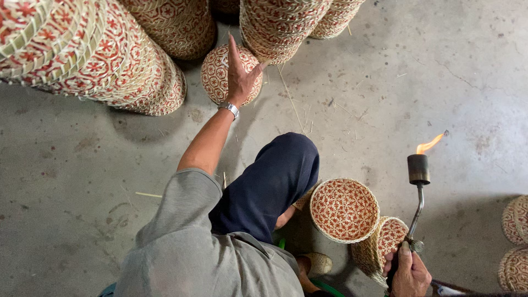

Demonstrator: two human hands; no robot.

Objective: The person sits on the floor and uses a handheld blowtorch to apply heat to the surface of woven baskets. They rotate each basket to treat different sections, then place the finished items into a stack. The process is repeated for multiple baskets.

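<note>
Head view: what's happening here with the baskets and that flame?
A seated person reaches the left hand out to a small round woven basket on the concrete floor, fingers spread on it. The right hand holds a lit gas torch, flame up. Two more small baskets lie by the knee; tall basket stacks stand ahead.

A bare grey concrete floor [385, 82] fills the scene, stained and finely cracked, with thin straw scraps [291, 99] scattered across it. Soft, even light falls from above, casting faint shadows. No walls, windows or furniture are visible.
</note>
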